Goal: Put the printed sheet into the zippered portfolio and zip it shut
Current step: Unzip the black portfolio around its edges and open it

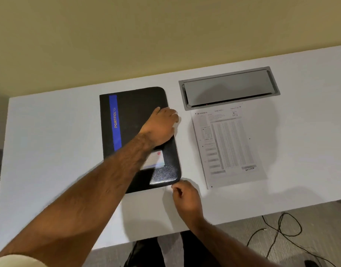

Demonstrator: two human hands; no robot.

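A black zippered portfolio point(131, 112) with a blue stripe lies closed on the white table point(50, 141). My left hand point(160, 128) rests flat on its right half, fingers over the right edge. My right hand point(186, 197) is at the portfolio's near right corner, fingers pinched around what looks like the zipper pull point(166, 188). The printed sheet point(227, 145) lies flat on the table to the right of the portfolio, apart from both hands.
A grey cable hatch point(229, 87) is set into the table behind the sheet. A yellowish wall stands beyond the table. Black cables point(281, 228) trail on the grey floor past the near right table edge.
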